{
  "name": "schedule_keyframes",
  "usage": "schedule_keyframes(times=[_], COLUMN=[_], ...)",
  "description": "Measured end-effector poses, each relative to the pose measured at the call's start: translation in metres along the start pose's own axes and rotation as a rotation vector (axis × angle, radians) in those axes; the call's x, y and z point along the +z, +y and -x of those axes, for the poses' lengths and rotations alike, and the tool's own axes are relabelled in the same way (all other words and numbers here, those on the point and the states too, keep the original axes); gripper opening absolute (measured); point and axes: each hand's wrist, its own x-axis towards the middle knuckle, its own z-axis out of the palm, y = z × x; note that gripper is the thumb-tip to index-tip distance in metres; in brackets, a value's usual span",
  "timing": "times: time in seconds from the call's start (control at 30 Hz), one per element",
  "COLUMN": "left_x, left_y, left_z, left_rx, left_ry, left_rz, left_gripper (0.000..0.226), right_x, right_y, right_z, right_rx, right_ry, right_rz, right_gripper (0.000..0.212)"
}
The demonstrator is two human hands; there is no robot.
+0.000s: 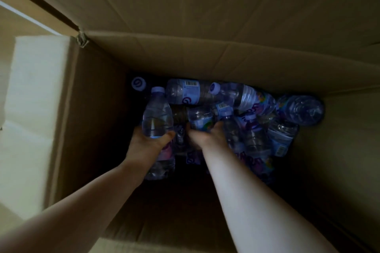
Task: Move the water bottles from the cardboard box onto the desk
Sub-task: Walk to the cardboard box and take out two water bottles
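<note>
Bottles fill the dim bottom of the cardboard box (205,55). Your left hand (148,144) wraps its fingers round one water bottle (157,117), cap pointing away from you. Just right of it, your right hand (207,135) reaches among the heap of bottles (253,109); its grasp probably closes on one, though shadow hides it.

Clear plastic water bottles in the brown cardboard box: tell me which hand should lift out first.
Left. The left hand already grips a clear plastic water bottle raised cap-up; the right hand only reaches among the lying bottles.
</note>
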Motion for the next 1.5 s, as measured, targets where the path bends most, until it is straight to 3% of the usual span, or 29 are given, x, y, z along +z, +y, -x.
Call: schedule_keyframes(times=[0.07,0.1,0.23,0.33,0.47,0.53,0.57,0.67,0.77,0.83,0.93,1.0,1.13,1.27,1.37,1.43,1.5], left_x=[-0.002,-0.004,-0.012,-0.018,-0.023,-0.024,-0.024,-0.026,-0.032,-0.036,-0.038,-0.036,-0.027,-0.021,-0.019,-0.017,-0.016], left_y=[0.0,0.001,0.008,0.013,0.011,0.011,0.012,0.014,0.013,0.012,0.012,0.012,0.008,0.002,-0.002,-0.005,-0.006], left_z=[-0.001,-0.001,-0.002,-0.005,-0.001,0.005,0.009,0.023,0.035,0.042,0.048,0.049,0.046,0.037,0.03,0.026,0.024], left_rx=[0.013,0.018,0.028,0.06,0.117,0.114,0.098,-0.005,-0.045,-0.045,-0.053,-0.057,-0.044,-0.034,-0.055,-0.068,-0.091], left_ry=[-0.004,0.0,0.016,-0.003,-0.021,-0.02,-0.025,-0.017,-0.007,-0.017,-0.034,-0.046,-0.074,-0.097,-0.126,-0.118,-0.088], left_rz=[-0.003,-0.006,-0.025,-0.043,-0.095,-0.114,-0.123,-0.149,-0.15,-0.163,-0.147,-0.132,-0.136,-0.171,-0.224,-0.24,-0.221], left_gripper=[0.027,0.027,0.043,0.039,0.023,0.021,0.023,0.057,0.06,0.054,0.049,0.047,0.043,0.041,0.055,0.058,0.057], right_x=[0.019,0.025,0.023,0.014,0.0,-0.014,-0.024,-0.058,-0.072,-0.067,-0.055,-0.051,-0.06,-0.073,-0.087,-0.09,-0.085], right_y=[-0.014,-0.019,-0.023,-0.005,0.009,0.016,0.019,0.024,0.016,0.008,-0.007,-0.021,-0.051,-0.072,-0.08,-0.076,-0.066], right_z=[-0.001,0.002,0.0,-0.006,0.002,0.012,0.018,0.043,0.067,0.076,0.075,0.074,0.059,0.036,0.03,0.035,0.04], right_rx=[0.091,0.094,0.18,0.081,0.008,0.017,0.042,0.133,0.142,0.058,-0.302,-0.469,-0.584,-0.749,-0.93,-0.946,-1.002], right_ry=[0.21,0.262,0.412,0.318,0.132,0.037,-0.018,-0.087,-0.095,-0.071,0.021,-0.029,-0.039,0.129,0.359,0.341,0.198], right_rz=[-0.212,-0.329,-0.452,-0.18,0.164,0.279,0.308,0.349,0.497,0.645,1.018,1.186,1.505,1.472,1.76,1.964,2.118], right_gripper=[0.087,0.092,0.068,0.068,0.035,0.035,0.036,0.042,0.04,0.033,0.03,0.024,0.026,0.046,0.023,0.014,0.017])
